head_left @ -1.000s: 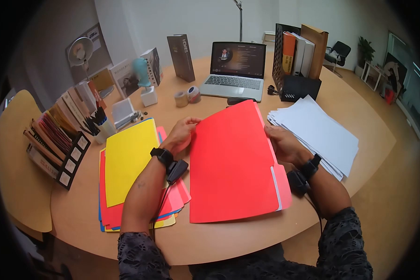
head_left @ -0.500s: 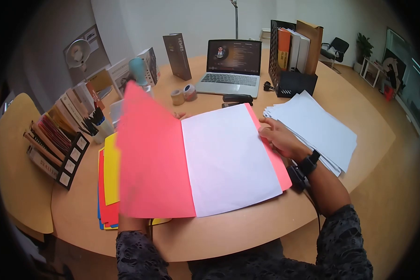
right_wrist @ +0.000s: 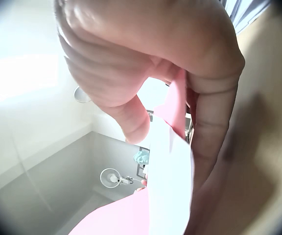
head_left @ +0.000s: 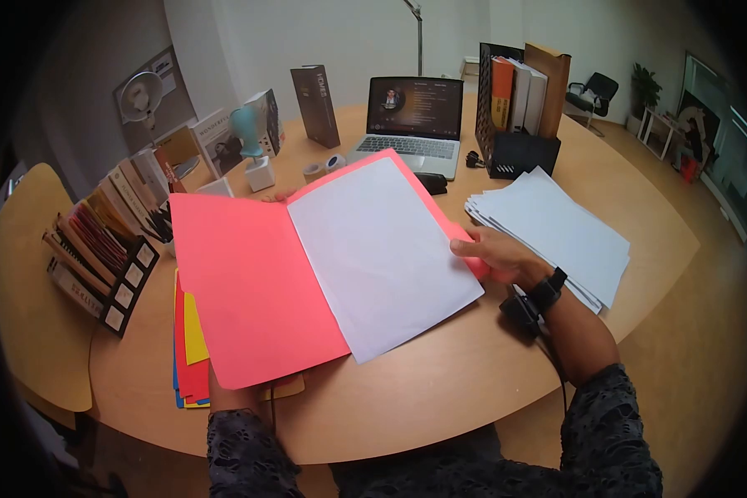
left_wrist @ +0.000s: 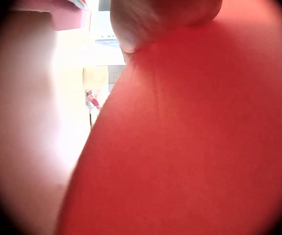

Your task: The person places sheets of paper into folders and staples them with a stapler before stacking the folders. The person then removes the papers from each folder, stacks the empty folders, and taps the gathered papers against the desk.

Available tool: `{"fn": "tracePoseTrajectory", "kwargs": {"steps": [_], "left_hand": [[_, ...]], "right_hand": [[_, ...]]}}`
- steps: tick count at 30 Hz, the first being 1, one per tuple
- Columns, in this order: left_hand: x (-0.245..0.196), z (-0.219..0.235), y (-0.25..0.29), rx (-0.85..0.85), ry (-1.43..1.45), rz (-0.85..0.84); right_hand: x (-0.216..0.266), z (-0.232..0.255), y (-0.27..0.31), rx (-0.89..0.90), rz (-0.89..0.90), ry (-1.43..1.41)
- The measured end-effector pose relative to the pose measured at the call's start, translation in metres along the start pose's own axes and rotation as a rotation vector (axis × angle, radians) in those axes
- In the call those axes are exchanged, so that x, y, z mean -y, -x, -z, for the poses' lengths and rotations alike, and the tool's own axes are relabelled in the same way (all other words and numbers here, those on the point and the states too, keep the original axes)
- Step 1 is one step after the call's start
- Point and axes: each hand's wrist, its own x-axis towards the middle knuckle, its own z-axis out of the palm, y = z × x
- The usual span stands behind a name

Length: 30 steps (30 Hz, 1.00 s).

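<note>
A red folder (head_left: 257, 290) lies spread above the table, its paler inside facing up. White paper (head_left: 382, 249) rests on its right half, the lower edge sticking out past the folder. My right hand (head_left: 502, 253) grips the right edge, thumb on the paper side, fingers beneath; the right wrist view shows the folder (right_wrist: 177, 105) between thumb and fingers of that hand (right_wrist: 155, 54). My left hand (head_left: 280, 197) is behind the folder, with only some fingers showing at the top edge. In the left wrist view, that hand (left_wrist: 165, 17) is against the red outer side (left_wrist: 190, 132); its fingertips are hidden.
Yellow, red and blue folders (head_left: 192, 365) lie partly covered at the left. Loose white sheets (head_left: 556, 232) are stacked at the right. Behind stand a laptop (head_left: 411, 116), tape rolls (head_left: 314, 172), a dark box (head_left: 315, 104) and book holders (head_left: 519, 153).
The folder, closed a second ago, was opened by its cover swinging left. Since then it has tilted, its right side has risen, and the paper's lower edge has come out past it.
</note>
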Motion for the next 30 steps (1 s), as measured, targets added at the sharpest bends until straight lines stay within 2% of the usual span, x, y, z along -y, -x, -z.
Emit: {"fn": "tracePoseTrajectory", "kwargs": {"steps": [4,7,10,12,13,15,17,20,23,25,27,29,30], "left_hand": [[-0.001,0.004,-0.002,-0.013,-0.025,-0.012],[-0.002,0.008,-0.001,-0.024,-0.036,-0.024],[-0.002,0.007,-0.002,-0.020,-0.044,-0.033],[0.000,0.000,-0.007,0.001,-0.042,-0.037],[0.002,-0.007,-0.010,0.016,-0.040,-0.035],[0.010,-0.023,-0.018,0.053,-0.038,-0.023],[0.019,-0.036,-0.025,0.084,-0.033,-0.011],[0.029,-0.050,-0.032,0.111,-0.021,-0.004],[0.036,-0.062,-0.037,0.129,-0.022,-0.002],[0.036,-0.069,-0.041,0.135,-0.033,-0.010],[0.033,-0.072,-0.044,0.133,-0.051,-0.021],[0.031,-0.071,-0.047,0.121,-0.073,-0.032],[0.029,-0.070,-0.048,0.114,-0.087,-0.036]], "right_hand": [[-0.007,-0.005,-0.004,0.023,-0.018,-0.079],[-0.001,-0.006,-0.003,0.026,0.001,0.067],[0.012,-0.005,0.009,0.009,-0.081,0.127],[0.027,0.008,0.020,-0.043,0.174,0.276],[0.043,0.012,0.033,-0.083,0.207,0.210],[0.069,0.047,0.051,-0.166,0.322,0.283],[0.099,0.085,0.077,-0.274,0.353,0.319],[0.126,0.131,0.117,-0.413,0.389,0.209],[0.121,0.186,0.141,-0.445,0.333,0.218],[0.099,0.229,0.143,-0.502,0.167,0.244],[0.076,0.271,0.145,-0.584,0.029,0.427],[0.063,0.272,0.143,-0.626,-0.031,0.495],[0.055,0.272,0.142,-0.712,-0.102,0.692]]}}
